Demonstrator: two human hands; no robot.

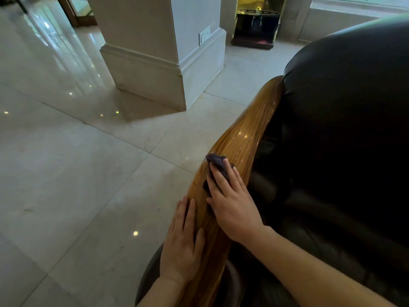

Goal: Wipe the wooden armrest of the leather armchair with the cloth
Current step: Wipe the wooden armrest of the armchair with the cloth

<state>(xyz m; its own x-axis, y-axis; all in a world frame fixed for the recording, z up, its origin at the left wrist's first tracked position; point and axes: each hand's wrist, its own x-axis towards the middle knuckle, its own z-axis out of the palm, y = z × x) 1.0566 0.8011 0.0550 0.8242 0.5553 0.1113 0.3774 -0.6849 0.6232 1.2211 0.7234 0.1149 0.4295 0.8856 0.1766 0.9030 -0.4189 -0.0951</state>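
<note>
**While one hand steadies, the other presses the cloth**

Nearest the camera, the left hand lies flat and unclenched on the left side of the wooden armrest, gripping nothing. Just beyond it, the right hand presses a dark purple cloth onto the armrest's top, fingers spread over it. Farther along, droplets glisten on the wood. The black leather armchair fills the right; a pale column stands far left.
</note>
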